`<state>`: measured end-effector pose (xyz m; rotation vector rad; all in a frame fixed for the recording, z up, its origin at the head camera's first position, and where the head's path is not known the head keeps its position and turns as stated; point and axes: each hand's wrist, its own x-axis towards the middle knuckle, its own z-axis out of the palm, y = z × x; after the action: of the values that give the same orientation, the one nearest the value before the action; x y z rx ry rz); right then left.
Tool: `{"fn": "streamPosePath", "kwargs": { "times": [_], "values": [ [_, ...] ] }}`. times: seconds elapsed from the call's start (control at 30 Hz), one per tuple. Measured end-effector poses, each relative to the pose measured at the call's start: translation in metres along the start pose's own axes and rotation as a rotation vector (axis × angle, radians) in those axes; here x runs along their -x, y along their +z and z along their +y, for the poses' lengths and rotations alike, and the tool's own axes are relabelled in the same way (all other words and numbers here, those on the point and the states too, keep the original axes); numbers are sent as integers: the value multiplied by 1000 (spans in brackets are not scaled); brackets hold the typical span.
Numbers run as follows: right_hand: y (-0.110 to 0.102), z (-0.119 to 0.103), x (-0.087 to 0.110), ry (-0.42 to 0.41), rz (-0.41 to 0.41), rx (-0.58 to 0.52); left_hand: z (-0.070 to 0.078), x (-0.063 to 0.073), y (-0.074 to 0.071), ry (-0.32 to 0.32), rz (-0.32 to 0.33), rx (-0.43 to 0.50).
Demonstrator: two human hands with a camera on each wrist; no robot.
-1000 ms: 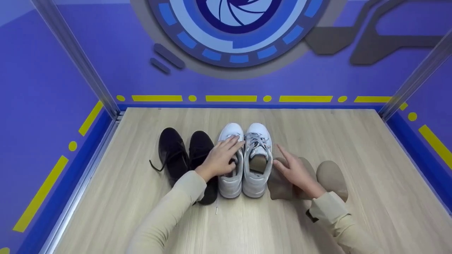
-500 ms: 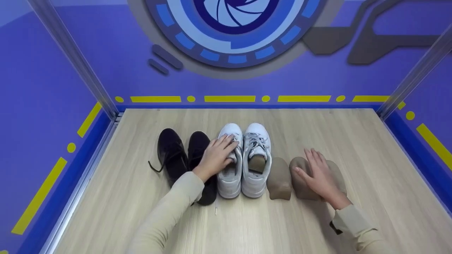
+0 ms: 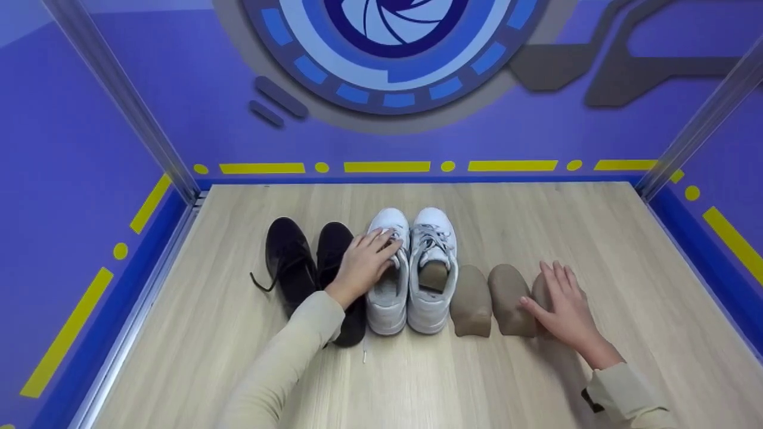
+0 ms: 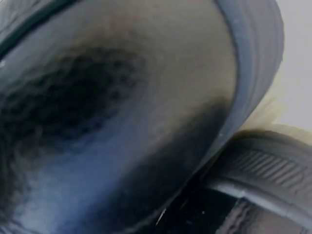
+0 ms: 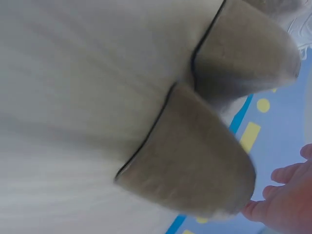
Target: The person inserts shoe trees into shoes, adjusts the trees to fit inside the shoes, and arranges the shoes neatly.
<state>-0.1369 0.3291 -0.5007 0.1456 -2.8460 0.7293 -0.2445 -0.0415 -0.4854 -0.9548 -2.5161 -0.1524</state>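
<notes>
My left hand [image 3: 368, 260] rests on the left white sneaker [image 3: 387, 316], its fingers spread over the laces. The right white sneaker [image 3: 430, 310] stands beside it, with a brown toe-shaped shoe insert [image 3: 434, 276] inside its opening. To its right, two more such inserts, a left one [image 3: 471, 301] and a middle one [image 3: 512, 298], lie side by side. My right hand [image 3: 566, 313] is over the rightmost insert [image 3: 541, 290] with straight fingers, hiding most of it. In the right wrist view, that hand [image 5: 287, 195] appears beside a brown insert [image 5: 195, 156]; contact is unclear.
A pair of black lace-up shoes [image 3: 286, 256] stands left of the sneakers, one lace trailing on the wooden tabletop [image 3: 405, 387]. The left wrist view is filled by a dark shoe [image 4: 170, 161] up close. Blue panels [image 3: 506, 131] enclose the back and sides.
My right hand has moved rightward from beside the right sneaker, across the brown inserts, to the rightmost one, uncovering the others. The left hand has barely shifted on its sneaker.
</notes>
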Motion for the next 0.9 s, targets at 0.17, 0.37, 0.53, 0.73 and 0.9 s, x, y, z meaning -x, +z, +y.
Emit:
{"fn": "streamPosePath", "kwargs": {
  "times": [0.17,0.37,0.53,0.73,0.9],
  "values": [
    [-5,10,10,37,-35,-30,0,1,3,-7,70,6],
    [-6,20,19,45,-30,-52,0,-2,3,-12,114,60],
    [-5,25,23,72,-36,-53,0,-4,2,-23,94,92],
    [-2,28,26,116,-60,-86,1,-8,-1,-81,66,124],
    [-2,30,28,134,-86,-113,2,-10,-3,-154,1,131]
  ]
}}
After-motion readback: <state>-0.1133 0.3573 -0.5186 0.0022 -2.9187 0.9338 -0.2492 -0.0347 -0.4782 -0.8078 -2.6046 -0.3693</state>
